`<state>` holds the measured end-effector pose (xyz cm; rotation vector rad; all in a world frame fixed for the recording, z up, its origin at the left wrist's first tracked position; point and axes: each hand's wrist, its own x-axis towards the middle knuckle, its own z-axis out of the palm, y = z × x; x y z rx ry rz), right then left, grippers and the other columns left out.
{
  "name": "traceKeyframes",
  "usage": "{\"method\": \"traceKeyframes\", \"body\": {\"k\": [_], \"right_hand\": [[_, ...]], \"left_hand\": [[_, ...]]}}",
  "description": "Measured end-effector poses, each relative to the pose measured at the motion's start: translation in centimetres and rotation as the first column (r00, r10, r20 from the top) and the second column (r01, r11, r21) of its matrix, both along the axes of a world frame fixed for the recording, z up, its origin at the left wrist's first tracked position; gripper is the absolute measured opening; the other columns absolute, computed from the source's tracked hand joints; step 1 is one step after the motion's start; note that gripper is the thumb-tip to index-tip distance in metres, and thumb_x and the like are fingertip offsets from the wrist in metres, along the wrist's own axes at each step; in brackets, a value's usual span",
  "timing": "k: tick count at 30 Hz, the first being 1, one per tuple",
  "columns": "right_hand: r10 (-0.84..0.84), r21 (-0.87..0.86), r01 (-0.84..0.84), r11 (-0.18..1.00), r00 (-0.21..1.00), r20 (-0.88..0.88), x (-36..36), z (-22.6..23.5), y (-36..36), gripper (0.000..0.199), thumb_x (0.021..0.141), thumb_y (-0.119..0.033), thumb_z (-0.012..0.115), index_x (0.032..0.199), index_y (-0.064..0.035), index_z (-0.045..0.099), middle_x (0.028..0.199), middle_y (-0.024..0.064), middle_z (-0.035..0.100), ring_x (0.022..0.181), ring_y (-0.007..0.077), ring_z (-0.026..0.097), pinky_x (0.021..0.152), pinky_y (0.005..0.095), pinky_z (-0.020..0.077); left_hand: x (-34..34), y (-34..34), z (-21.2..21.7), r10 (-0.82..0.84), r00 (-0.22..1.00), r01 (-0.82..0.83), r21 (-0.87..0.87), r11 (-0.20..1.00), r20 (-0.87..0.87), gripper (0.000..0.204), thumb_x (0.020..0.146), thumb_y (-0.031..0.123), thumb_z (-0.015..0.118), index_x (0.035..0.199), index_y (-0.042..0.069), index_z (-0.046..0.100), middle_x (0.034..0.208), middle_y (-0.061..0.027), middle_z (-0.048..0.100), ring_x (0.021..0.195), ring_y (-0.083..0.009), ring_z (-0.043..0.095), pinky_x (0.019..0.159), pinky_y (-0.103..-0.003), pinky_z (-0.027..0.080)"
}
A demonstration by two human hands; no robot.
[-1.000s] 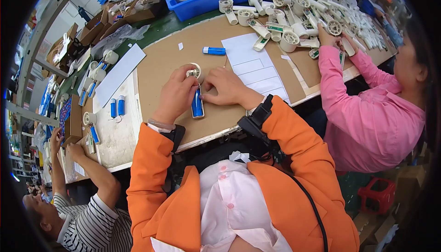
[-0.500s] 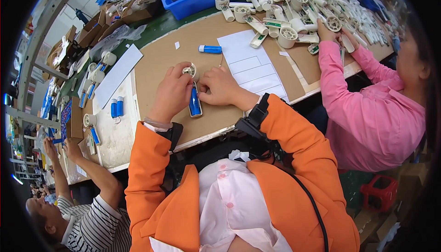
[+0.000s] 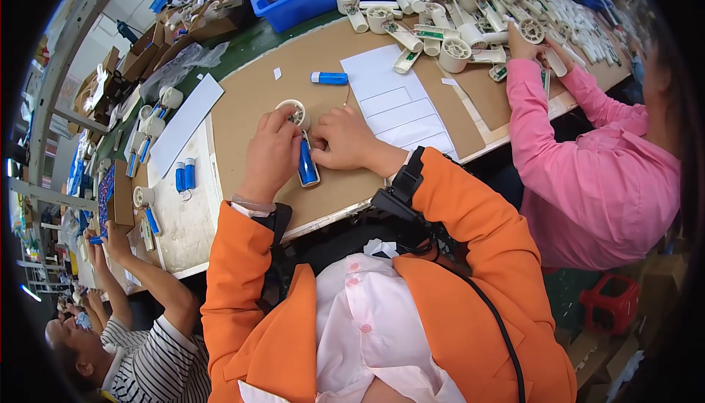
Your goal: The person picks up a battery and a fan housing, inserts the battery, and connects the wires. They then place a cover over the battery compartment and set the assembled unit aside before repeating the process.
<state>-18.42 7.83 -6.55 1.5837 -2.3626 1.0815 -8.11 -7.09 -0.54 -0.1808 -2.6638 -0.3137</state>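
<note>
A half-open white handheld fan casing lies on the brown board in front of me, with its round head [image 3: 296, 114] at the far end. A blue cylindrical battery [image 3: 307, 162] lies in its handle. My left hand [image 3: 272, 150] is closed on the casing from the left, fingers at the neck below the head. My right hand [image 3: 345, 140] is curled against the right side of the neck; whatever its fingertips pinch is hidden. Beyond the hands lies another blue battery [image 3: 329, 78] with a thin wire, beside a white sheet [image 3: 396, 98] with printed lines.
Many white fan casings [image 3: 455, 54] are heaped at the far right, where a co-worker in a pink sleeve [image 3: 540, 139] handles one. A blue bin [image 3: 330, 8] stands at the back. Two blue batteries [image 3: 185, 175] stand at left, near another co-worker's arm [image 3: 158, 289].
My left hand's fingers have shifted slightly down from the round head, showing more of it. My right hand stays at the neck. The co-worker at left has lowered one hand.
</note>
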Motion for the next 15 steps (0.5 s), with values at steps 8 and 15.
{"method": "traceKeyframes", "body": {"k": [8,15], "right_hand": [[0.028,0.004,-0.028,1.000,0.999,-0.024,0.1,-0.4,-0.3,0.015,0.071,-0.028,0.063,0.065,-0.0145,0.063,0.074,0.0020,0.059,0.083,0.0246,0.054,0.079,0.0400,0.0374],[0.057,-0.011,-0.058,0.998,0.998,-0.038,0.1,-0.5,-0.3,0.015,0.073,-0.028,0.063,0.067,-0.0141,0.066,0.075,0.0017,0.060,0.083,0.0242,0.054,0.079,0.0397,0.0368]], "left_hand": [[-0.2,-0.2,-1.2,0.005,1.000,-0.005,0.009,1.000,-0.022,0.008,0.081,0.002,0.064,0.088,-0.001,0.061,0.116,-0.0119,0.058,0.105,-0.0307,0.057,0.084,-0.038,0.052],[-0.3,-0.2,-1.6,0.005,0.999,-0.002,0.061,0.998,-0.041,0.009,0.081,0.000,0.063,0.089,-0.002,0.059,0.117,-0.0146,0.057,0.105,-0.0327,0.057,0.087,-0.039,0.051]]}}
